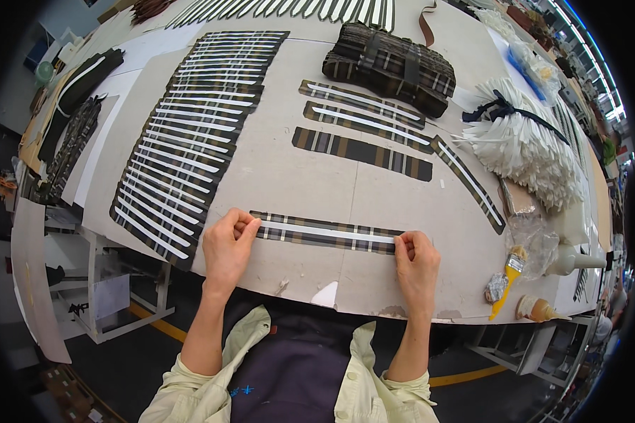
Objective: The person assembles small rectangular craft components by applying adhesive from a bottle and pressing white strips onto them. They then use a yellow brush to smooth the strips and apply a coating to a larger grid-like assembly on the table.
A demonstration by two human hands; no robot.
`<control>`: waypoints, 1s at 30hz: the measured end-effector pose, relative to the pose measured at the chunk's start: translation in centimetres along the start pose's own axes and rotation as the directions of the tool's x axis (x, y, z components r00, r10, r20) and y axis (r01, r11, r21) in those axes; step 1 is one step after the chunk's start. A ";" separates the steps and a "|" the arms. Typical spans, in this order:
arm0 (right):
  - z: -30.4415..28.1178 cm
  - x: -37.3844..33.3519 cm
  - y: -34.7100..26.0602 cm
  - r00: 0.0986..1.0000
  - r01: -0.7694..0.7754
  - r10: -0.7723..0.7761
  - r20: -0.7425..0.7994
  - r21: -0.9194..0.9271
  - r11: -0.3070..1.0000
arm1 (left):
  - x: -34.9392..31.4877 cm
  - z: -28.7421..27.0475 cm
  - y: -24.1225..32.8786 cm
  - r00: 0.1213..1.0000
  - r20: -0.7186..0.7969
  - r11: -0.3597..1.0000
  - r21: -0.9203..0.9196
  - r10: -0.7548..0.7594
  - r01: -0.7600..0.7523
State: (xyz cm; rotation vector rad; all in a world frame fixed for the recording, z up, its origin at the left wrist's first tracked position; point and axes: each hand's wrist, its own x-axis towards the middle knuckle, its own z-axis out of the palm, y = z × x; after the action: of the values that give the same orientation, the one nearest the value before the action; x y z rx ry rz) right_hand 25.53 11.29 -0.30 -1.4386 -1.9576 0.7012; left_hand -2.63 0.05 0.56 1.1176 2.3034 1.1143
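Note:
Near the table's front edge lies a dark plaid fabric strip (307, 240) with a narrow white strip (324, 231) stretched along its length. The left end is pinched between the thumb and finger of my left hand (229, 248). At the other end my right hand (418, 266) pinches in the same way. My fingertips cover both ends of the white strip. Beyond them lie a bare plaid strip (360, 153) and two plaid strips with white ones on them (368, 127). Another such strip (467, 183) slants at the right.
To the left spreads a long overlapping row of plaid strips with white strips (180, 151). A tied plaid bundle (391, 67) sits at the back. At the right are a tied bunch of white strips (518, 144), a yellow-handled brush (509, 278) and a small bottle (536, 308).

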 end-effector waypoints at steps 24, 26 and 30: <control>0.4 -0.1 0.3 1.000 0.009 -0.008 -0.024 0.020 1.000 | -0.5 0.9 0.2 0.991 -0.066 0.976 0.195 0.113 -0.099; 0.4 -0.1 0.4 1.000 0.009 -0.008 -0.020 0.020 1.000 | -0.6 1.0 0.4 0.994 -0.077 0.977 0.203 0.081 -0.064; 0.5 -0.2 0.6 0.999 0.030 -0.030 -0.014 0.014 0.999 | -1.1 1.7 1.0 0.957 -0.237 0.961 0.257 0.166 -0.103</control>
State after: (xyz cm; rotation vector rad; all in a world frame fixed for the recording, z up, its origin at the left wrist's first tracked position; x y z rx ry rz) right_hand 25.61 11.26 -1.08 -1.3994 -1.9558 0.6885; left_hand -0.41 0.41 0.24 1.3051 2.6577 1.1046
